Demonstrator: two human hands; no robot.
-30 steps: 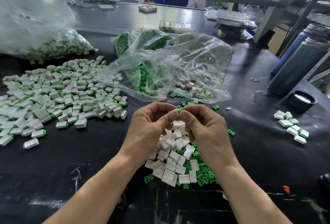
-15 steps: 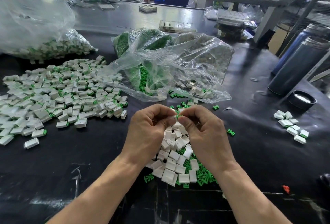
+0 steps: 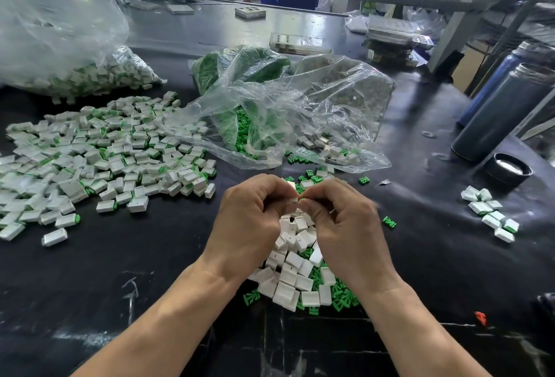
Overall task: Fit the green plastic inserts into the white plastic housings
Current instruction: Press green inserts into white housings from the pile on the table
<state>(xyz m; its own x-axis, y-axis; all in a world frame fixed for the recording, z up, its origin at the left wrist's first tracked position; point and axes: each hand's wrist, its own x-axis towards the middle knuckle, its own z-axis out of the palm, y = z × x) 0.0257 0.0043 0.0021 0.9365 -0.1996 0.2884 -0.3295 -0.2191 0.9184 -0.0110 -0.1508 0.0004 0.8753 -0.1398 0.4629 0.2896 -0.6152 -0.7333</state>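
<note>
- both hands have sunk slightly toward the bench's near edge since a second ago, fingertips still pressed together.
- left hand [image 3: 252, 217] pinches a white housing [image 3: 292, 196]; right hand [image 3: 342, 220] pinches something against it, likely a green insert, mostly hidden.
- the insert looks nearly seated, judging by that.
- loose parts pile [image 3: 297, 274] lies underneath.

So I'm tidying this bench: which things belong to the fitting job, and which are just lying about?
Job: both hands, left hand and right hand; loose white plastic housings; loose green plastic inserts; pile of fitted pieces.
Lying about: dark cylindrical flask; black round cap.
</note>
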